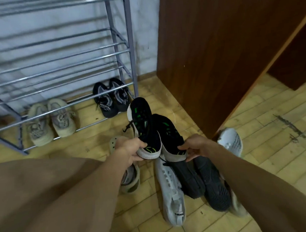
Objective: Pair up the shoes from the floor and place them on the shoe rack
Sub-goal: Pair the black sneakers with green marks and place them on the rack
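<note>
My left hand (pixel 131 151) grips the heel of a black-soled shoe with green marks (pixel 142 120), held sole-up. My right hand (pixel 195 146) holds the heel of its matching shoe (pixel 168 133), also sole-up, right beside the first. Both shoes hang above a pile on the floor: a white shoe (pixel 171 192), two dark shoes lying sole-up (pixel 206 181) and a beige shoe (pixel 130 180). The grey metal shoe rack (pixel 122 50) stands at the left. On its bottom tier sit a beige pair (pixel 51 121) and a black pair (pixel 112 99).
A brown wooden cabinet (pixel 216 45) stands to the right of the rack. Another white shoe (pixel 231 140) lies at its corner. The floor is yellow tile. My tan sleeve fills the lower left. The rack's upper tiers hold no shoes.
</note>
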Demonstrator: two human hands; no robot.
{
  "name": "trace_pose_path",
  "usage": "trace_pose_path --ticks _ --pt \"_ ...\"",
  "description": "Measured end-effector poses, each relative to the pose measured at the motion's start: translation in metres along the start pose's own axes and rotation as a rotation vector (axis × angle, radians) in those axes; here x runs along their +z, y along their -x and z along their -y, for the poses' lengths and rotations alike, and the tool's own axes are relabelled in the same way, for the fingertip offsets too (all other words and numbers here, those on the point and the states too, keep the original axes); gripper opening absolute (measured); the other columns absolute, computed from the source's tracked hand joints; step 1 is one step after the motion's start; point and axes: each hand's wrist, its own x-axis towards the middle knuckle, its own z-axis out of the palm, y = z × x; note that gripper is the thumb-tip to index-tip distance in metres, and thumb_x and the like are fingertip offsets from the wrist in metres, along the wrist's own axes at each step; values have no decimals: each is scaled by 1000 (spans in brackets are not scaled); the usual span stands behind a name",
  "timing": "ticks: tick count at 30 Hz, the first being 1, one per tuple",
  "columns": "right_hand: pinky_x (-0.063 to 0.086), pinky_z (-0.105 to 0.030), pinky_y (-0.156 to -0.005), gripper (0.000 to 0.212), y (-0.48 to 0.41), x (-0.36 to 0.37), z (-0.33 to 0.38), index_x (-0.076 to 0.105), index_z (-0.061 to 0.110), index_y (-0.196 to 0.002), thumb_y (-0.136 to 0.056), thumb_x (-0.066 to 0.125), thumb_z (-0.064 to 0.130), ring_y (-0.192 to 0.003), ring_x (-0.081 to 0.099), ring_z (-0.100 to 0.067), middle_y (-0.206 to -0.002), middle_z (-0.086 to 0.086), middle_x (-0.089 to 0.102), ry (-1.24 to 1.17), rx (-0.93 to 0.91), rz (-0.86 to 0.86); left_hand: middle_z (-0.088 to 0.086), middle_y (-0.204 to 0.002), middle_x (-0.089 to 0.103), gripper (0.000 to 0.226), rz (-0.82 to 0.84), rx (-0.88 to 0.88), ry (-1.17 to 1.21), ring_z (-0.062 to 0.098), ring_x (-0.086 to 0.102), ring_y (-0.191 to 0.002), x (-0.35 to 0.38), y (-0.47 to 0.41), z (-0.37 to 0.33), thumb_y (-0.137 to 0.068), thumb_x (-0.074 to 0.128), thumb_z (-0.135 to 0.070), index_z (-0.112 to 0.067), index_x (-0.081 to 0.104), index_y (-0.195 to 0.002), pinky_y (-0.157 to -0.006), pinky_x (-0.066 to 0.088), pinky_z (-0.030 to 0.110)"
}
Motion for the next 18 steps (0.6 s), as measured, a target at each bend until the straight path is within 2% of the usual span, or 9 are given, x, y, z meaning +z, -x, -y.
trace_pose_path --ticks 2,4,6,8,11,13,16,18 --pt "59 -48 -79 35 22 4 16 58 -6 -117 -85 69 4 -88 64 -31 -125 -20 61 -10 -92 -3 14 -124 61 40 -25 60 -17 30 61 -107 -13 25 -19 -86 64 -5 1 54 -124 -83 54 38" --pt "60 -47 -75 39 45 9 35 56 -8 -120 -84 69 2 -96 65 -35 -129 -21 58 -24 -183 -35 15 -115 64 34 -66 129 -7 29 63 -100 -30 51 -35 -86 62 -3 3 56 -119 -77 54 38" --pt "58 -48 -78 42 69 15 55 54 -8 -122 -85 69 2 -101 65 -38 -128 -20 58 -32 -258 -50 17 -119 63 31 -98 178 6 32 62 -107 -47 75 -47 -88 60 0 4 56 -118 -83 54 42" --pt "58 -43 -74 33 90 23 75 55 -4 -114 -85 69 3 -88 67 -34 -121 -18 60 -30 -306 -48 18 -123 61 27 -135 197 10 33 59 -112 -64 94 -55 -89 57 0 4 54 -116 -92 50 44" --pt "57 -42 -67 27 109 36 102 56 0 -106 -83 71 2 -85 67 -32 -105 -13 62 -35 -351 -54 20 -126 57 21 -215 219 68 35 57 -112 -88 108 -67 -87 58 5 5 54 -108 -90 51 47" --pt "58 -41 -59 23 112 46 118 59 -2 -99 -81 72 1 -81 68 -31 -97 -10 64 -37 -366 -64 18 -130 53 25 -232 197 101 36 55 -116 -97 108 -76 -87 57 5 6 53 -112 -88 50 48" --pt "58 -40 -47 16 103 61 141 59 -3 -81 -78 74 -2 -67 66 -28 -81 -9 64 -55 -380 -72 16 -136 48 34 -222 158 139 37 51 -119 -105 95 -84 -88 56 6 1 53 -121 -82 50 48" --pt "58 -40 -44 21 89 69 157 62 -6 -93 -77 76 -2 -70 66 -31 -88 -13 66 -58 -392 -79 18 -130 53 33 -243 145 170 39 55 -115 -108 78 -87 -85 59 8 2 54 -116 -82 52 51"
